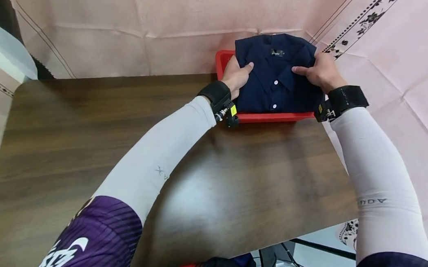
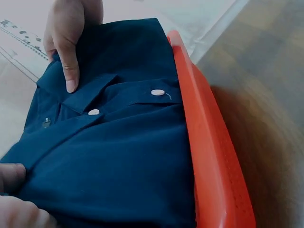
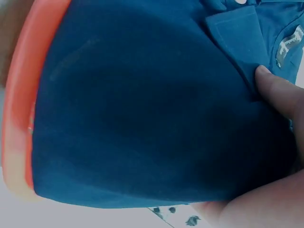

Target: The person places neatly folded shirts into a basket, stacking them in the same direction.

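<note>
Navy shirt (image 1: 281, 78), folded to a rough rectangle, collar at the far end. It's in the mouth of a red basket (image 1: 273, 118) that stands at the far right corner of the table (image 1: 233, 171). Shirt's near edge lies just inside the basket's near rim; its right side covers most of the rim there. Can't tell from here if it touches the basket floor.

Cloth: plain, dark, matte, fairly flat on the front panels. Front is done up, two white buttons (image 1: 275, 82) in line down the placket. A pale wisp, looks like thread, next to one button. Dark label (image 1: 277, 53) with light script inside the neck. Collar flap (image 3: 240, 40) is pointed, stitched along its edge, lying flat.

Left hand (image 1: 236, 77): holds the shirt's left side, thumb on top, fingers mostly hidden. Right hand (image 1: 324, 73): grips the right side near the collar, thumb on top by the collar flap, fingers under the edge. Hands well apart, shirt spread between them.

Both forearms in white sleeves (image 1: 142, 157), black band (image 1: 348, 99) on each wrist. Pink patterned sheet (image 1: 192, 9) hangs behind the table's far edge.
</note>
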Motion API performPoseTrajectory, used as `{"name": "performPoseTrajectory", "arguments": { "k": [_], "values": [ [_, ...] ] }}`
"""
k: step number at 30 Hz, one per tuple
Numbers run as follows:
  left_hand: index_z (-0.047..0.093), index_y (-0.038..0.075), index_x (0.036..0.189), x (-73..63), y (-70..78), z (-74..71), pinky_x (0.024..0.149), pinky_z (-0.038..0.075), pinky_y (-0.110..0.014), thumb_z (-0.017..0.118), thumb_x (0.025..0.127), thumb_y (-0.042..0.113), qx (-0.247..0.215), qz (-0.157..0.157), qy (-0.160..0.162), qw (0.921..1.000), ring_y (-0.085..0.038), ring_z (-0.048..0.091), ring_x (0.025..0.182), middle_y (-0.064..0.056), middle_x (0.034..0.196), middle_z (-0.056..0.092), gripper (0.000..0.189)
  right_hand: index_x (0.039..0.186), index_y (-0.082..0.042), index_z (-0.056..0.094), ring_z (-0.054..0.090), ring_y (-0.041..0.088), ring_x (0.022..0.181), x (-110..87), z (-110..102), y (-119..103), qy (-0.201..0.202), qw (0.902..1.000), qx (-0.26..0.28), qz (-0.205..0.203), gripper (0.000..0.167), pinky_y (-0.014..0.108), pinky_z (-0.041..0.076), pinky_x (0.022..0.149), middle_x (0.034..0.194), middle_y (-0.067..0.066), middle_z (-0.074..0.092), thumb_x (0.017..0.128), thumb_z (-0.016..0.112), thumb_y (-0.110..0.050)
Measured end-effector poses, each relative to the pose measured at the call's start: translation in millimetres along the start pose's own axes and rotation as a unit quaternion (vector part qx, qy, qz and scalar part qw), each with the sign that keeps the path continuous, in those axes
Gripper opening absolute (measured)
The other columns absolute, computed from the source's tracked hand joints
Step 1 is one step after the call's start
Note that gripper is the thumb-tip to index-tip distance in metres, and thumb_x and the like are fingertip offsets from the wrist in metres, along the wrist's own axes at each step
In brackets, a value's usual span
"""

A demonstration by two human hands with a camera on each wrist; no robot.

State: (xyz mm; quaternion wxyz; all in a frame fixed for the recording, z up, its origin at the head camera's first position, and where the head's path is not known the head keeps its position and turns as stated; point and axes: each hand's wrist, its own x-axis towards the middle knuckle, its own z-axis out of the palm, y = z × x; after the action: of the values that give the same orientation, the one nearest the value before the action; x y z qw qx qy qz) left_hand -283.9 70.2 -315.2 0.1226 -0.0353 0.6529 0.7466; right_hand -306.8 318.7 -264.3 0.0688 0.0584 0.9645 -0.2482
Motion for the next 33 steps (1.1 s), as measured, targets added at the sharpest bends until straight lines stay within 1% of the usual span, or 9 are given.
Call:
{"name": "performPoseTrajectory", "arguments": {
  "k": [2, 5, 7, 10, 14, 20, 24, 30, 33],
  "values": [
    [0.033, 0.017, 0.163, 2.7, -1.5, 0.6, 0.119, 0.033, -0.019, 0.053, 0.112, 0.019, 0.020, -0.009, 0.002, 0.9998, -0.008, 0.037, 0.150, 0.007, 0.167, 0.038, 0.055, 0.109, 0.001, 0.056, 0.045, 0.026, 0.102, 4.8, 4.6, 2.9, 0.006, 1.0000, -0.004, 0.001, 0.042, 0.036, 0.042, 0.086, 0.108, 0.009, 0.045, 0.103, 0.070, -0.038],
    [0.021, 0.020, 0.169, 6.0, -6.8, -0.3, 0.123, 0.028, -0.019, 0.047, 0.115, 0.024, 0.052, -0.057, 0.003, 0.9970, -0.006, 0.027, 0.156, 0.010, 0.173, 0.026, 0.061, 0.134, 0.013, 0.052, 0.050, 0.035, 0.118, 10.7, 13.2, 9.4, 0.002, 0.9996, -0.026, -0.005, 0.060, 0.045, 0.046, 0.106, 0.129, 0.024, 0.054, 0.105, 0.066, -0.037],
    [0.015, 0.022, 0.171, 6.5, -11.3, -1.4, 0.124, 0.027, -0.020, 0.043, 0.116, 0.025, 0.067, -0.093, 0.006, 0.9934, -0.005, 0.022, 0.158, 0.011, 0.175, 0.020, 0.062, 0.147, 0.015, 0.043, 0.047, 0.042, 0.131, 14.3, 18.8, 14.6, -0.015, 0.9989, -0.044, -0.008, 0.069, 0.053, 0.039, 0.119, 0.147, 0.033, 0.049, 0.107, 0.063, -0.036],
    [0.020, 0.023, 0.170, 7.3, -17.2, -2.1, 0.122, 0.032, -0.022, 0.041, 0.116, 0.025, 0.081, -0.124, 0.014, 0.9888, -0.008, 0.027, 0.156, 0.009, 0.175, 0.023, 0.058, 0.155, 0.016, 0.032, 0.040, 0.050, 0.145, 19.1, 25.0, 20.8, -0.040, 0.9971, -0.063, -0.015, 0.073, 0.059, 0.028, 0.126, 0.159, 0.038, 0.037, 0.109, 0.058, -0.034],
    [0.028, 0.020, 0.168, 8.8, -20.4, -1.5, 0.120, 0.036, -0.023, 0.042, 0.116, 0.023, 0.093, -0.117, 0.013, 0.9888, -0.010, 0.035, 0.153, 0.006, 0.172, 0.031, 0.054, 0.157, 0.017, 0.026, 0.036, 0.052, 0.149, 23.1, 29.2, 26.0, -0.050, 0.9961, -0.072, -0.011, 0.076, 0.059, 0.026, 0.127, 0.161, 0.040, 0.033, 0.110, 0.056, -0.033],
    [0.006, 0.021, 0.172, 7.6, -16.4, -3.5, 0.128, 0.022, -0.024, 0.043, 0.116, 0.027, 0.118, -0.136, -0.019, 0.9834, -0.006, 0.016, 0.160, 0.010, 0.177, 0.011, 0.067, 0.146, 0.021, 0.040, 0.049, 0.051, 0.132, 24.7, 31.5, 29.2, -0.045, 0.9938, -0.101, -0.008, 0.070, 0.060, 0.037, 0.119, 0.147, 0.042, 0.046, 0.108, 0.057, -0.036],
    [-0.004, 0.023, 0.171, 3.9, -12.5, -5.0, 0.129, 0.017, -0.024, 0.044, 0.115, 0.028, 0.128, -0.152, -0.036, 0.9793, -0.006, 0.009, 0.162, 0.013, 0.178, 0.004, 0.074, 0.139, 0.018, 0.046, 0.050, 0.052, 0.123, 24.2, 33.5, 31.5, -0.031, 0.9860, -0.164, 0.013, 0.064, 0.066, 0.042, 0.111, 0.139, 0.040, 0.050, 0.108, 0.055, -0.036],
    [0.005, 0.026, 0.172, -1.5, -7.1, -4.5, 0.129, 0.020, -0.026, 0.048, 0.114, 0.031, 0.146, -0.135, -0.054, 0.9785, -0.006, 0.016, 0.161, 0.014, 0.177, 0.011, 0.073, 0.138, 0.013, 0.051, 0.045, 0.059, 0.135, 23.1, 35.2, 32.1, -0.010, 0.9764, -0.215, 0.008, 0.057, 0.072, 0.038, 0.113, 0.145, 0.041, 0.046, 0.106, 0.054, -0.034],
    [0.015, 0.025, 0.171, -6.2, -4.7, -4.9, 0.128, 0.025, -0.028, 0.050, 0.113, 0.032, 0.190, -0.098, -0.062, 0.9749, -0.007, 0.025, 0.158, 0.011, 0.176, 0.020, 0.068, 0.136, 0.008, 0.057, 0.050, 0.056, 0.131, 21.2, 35.7, 32.7, -0.014, 0.9780, -0.207, -0.016, 0.050, 0.068, 0.043, 0.110, 0.142, 0.038, 0.053, 0.106, 0.055, -0.033]
  ]
}}
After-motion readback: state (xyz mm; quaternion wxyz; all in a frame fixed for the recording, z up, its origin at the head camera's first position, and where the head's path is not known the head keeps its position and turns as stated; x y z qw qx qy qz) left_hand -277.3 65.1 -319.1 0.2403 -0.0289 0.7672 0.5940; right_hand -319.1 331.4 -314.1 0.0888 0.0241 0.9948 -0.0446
